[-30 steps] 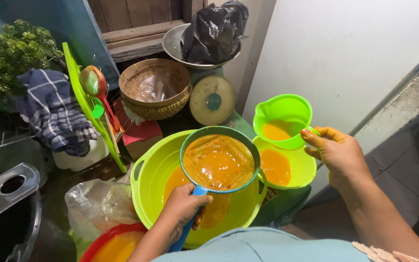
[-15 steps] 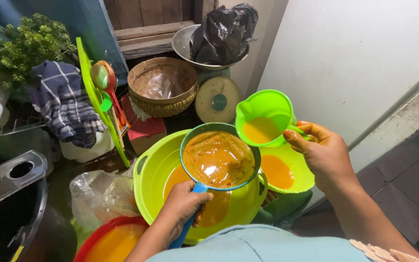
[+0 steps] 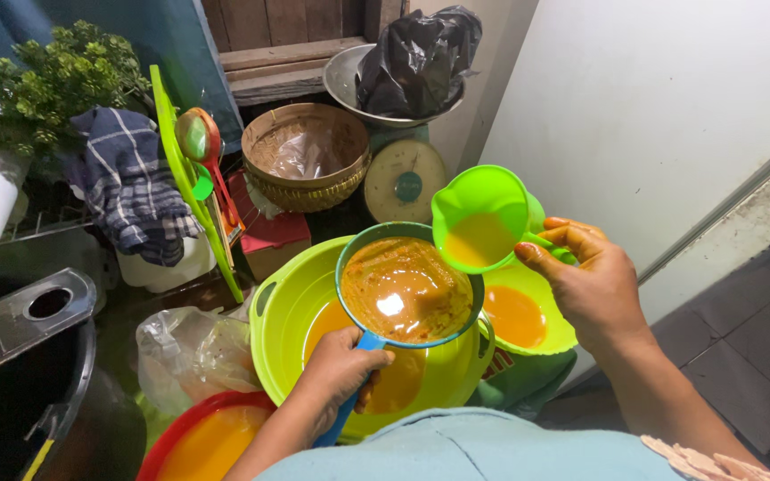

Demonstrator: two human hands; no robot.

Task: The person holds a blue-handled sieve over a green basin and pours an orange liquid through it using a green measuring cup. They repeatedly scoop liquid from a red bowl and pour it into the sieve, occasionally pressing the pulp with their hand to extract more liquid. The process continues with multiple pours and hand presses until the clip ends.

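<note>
Sieve [image 3: 407, 289] sits over the basin [image 3: 282, 312], left hand [image 3: 336, 370] gripping its handle. Right hand [image 3: 594, 285] pinches a tilted cup [image 3: 481, 218] above the sieve's right rim, wall close behind.

I take this for a cramped home kitchen corner: a dial weighing scale [image 3: 405, 180], woven basket [image 3: 307, 156], leafy herbs [image 3: 55, 85] and plastic basins [image 3: 289, 307] of orange liquid.

Red basin [image 3: 202, 436] cut off by the bottom edge.
</note>
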